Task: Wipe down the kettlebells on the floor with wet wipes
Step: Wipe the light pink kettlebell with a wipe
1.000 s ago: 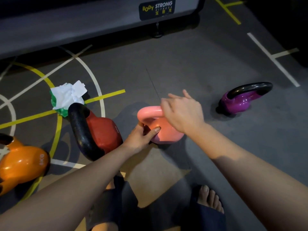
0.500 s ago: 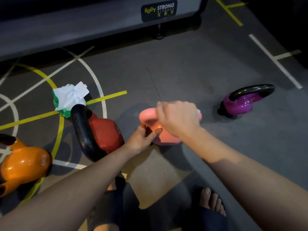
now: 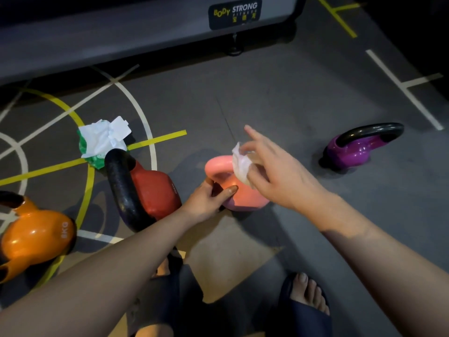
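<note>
While the left hand (image 3: 211, 199) clamps its grip on the handle base of the small salmon-pink rounded kettlebell (image 3: 245, 199) on the grey gym floor (image 3: 279, 98), the right hand (image 3: 279, 173) pinches a crumpled white wet wipe (image 3: 239, 164) at the handle, its grip partly closed, forefinger straight. That light pinch may drop the wipe; a hard stroke could tip the bell toward the bare toes (image 3: 308, 289).
</note>
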Demonstrator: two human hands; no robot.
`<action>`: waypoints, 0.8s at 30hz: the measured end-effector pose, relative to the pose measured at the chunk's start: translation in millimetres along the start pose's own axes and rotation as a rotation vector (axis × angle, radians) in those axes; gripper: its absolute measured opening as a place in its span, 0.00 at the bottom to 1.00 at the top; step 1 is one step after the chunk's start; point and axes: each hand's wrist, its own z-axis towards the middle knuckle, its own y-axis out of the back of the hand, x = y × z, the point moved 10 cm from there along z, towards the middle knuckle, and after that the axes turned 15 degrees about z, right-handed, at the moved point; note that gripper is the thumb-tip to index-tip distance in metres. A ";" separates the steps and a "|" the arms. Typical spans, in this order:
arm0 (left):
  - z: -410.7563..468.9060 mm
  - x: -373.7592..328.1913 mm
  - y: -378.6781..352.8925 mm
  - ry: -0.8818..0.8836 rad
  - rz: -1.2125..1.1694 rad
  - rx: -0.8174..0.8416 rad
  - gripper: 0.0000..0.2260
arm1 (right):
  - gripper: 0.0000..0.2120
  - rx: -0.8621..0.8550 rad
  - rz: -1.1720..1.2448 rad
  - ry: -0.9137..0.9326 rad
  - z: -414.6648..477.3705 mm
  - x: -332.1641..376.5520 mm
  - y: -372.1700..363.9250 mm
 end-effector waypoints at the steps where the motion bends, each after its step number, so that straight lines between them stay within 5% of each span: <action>1: 0.0 0.4 0.1 -0.005 -0.007 -0.001 0.15 | 0.21 -0.010 -0.118 0.055 -9.8 -2.3 -2.4; 7: 0.0 1.5 -0.4 0.000 -0.015 -0.001 0.16 | 0.21 -0.116 -0.422 0.144 -28.0 -4.5 -6.4; 14: 2.8 9.0 -4.3 0.038 0.042 0.031 0.21 | 0.20 -0.211 -0.415 0.086 -11.7 -9.2 -1.9; 20: 3.5 5.4 -6.1 -0.021 0.227 0.080 0.22 | 0.18 -0.088 -0.555 0.240 32.1 30.3 -86.8; 24: 4.9 8.8 -3.0 0.008 0.114 0.048 0.17 | 0.23 0.009 -0.519 0.283 16.4 25.0 -69.2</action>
